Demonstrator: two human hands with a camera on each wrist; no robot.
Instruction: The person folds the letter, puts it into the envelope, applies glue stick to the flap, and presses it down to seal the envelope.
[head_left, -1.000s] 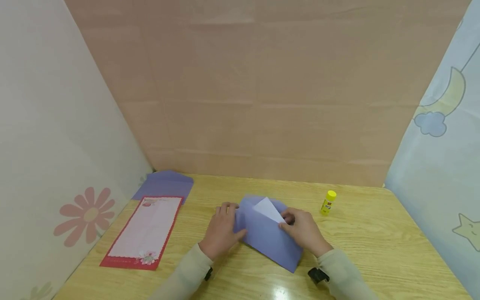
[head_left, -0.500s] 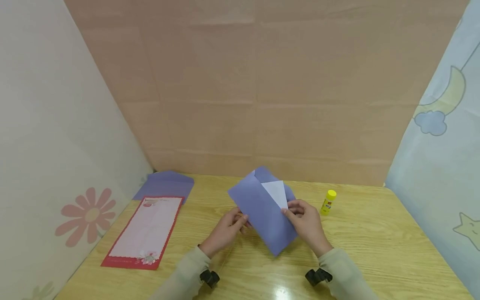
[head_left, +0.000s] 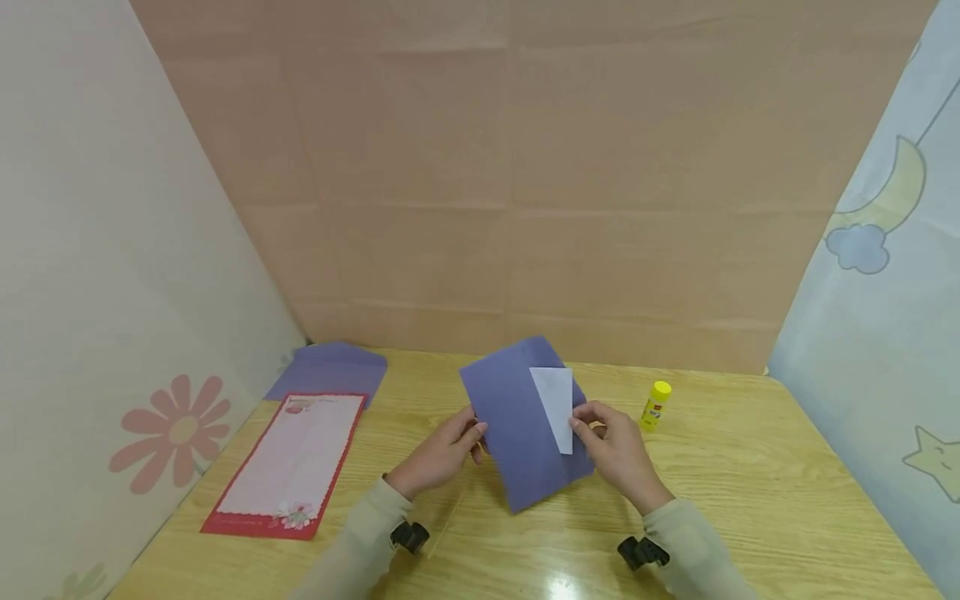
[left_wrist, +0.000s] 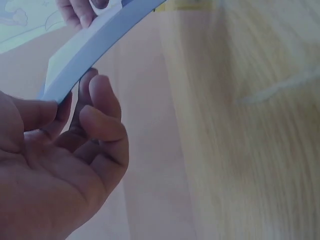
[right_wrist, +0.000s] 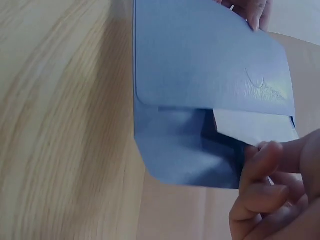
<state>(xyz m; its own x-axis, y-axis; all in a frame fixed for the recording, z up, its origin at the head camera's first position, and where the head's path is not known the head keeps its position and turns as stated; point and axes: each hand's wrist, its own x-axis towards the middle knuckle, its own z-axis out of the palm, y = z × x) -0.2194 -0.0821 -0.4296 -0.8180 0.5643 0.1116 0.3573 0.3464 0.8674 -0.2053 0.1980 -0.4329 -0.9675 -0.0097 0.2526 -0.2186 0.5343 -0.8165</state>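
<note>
A purple envelope (head_left: 510, 433) is held up at a tilt over the table, its opening toward the right. White paper (head_left: 557, 404) sticks out of that opening beside the unfolded flap. My left hand (head_left: 442, 454) pinches the envelope's left edge between thumb and fingers; in the left wrist view the envelope (left_wrist: 100, 47) is seen nearly edge-on. With thumb and index finger, my right hand (head_left: 618, 450) pinches the paper at the opening. The right wrist view shows the paper (right_wrist: 250, 125) partly inside the pocket, its inner end hidden.
On the left of the wooden table (head_left: 735, 492) lies a red-bordered sheet of letter paper (head_left: 292, 462), overlapping a second purple envelope (head_left: 333, 367). A yellow glue stick (head_left: 656, 407) stands upright at the right. Papered walls enclose the back and sides.
The envelope has been raised and turned, its opening swinging to the right. My left hand has gone from lying at its side to pinching its edge. More white paper shows lower along the opening.
</note>
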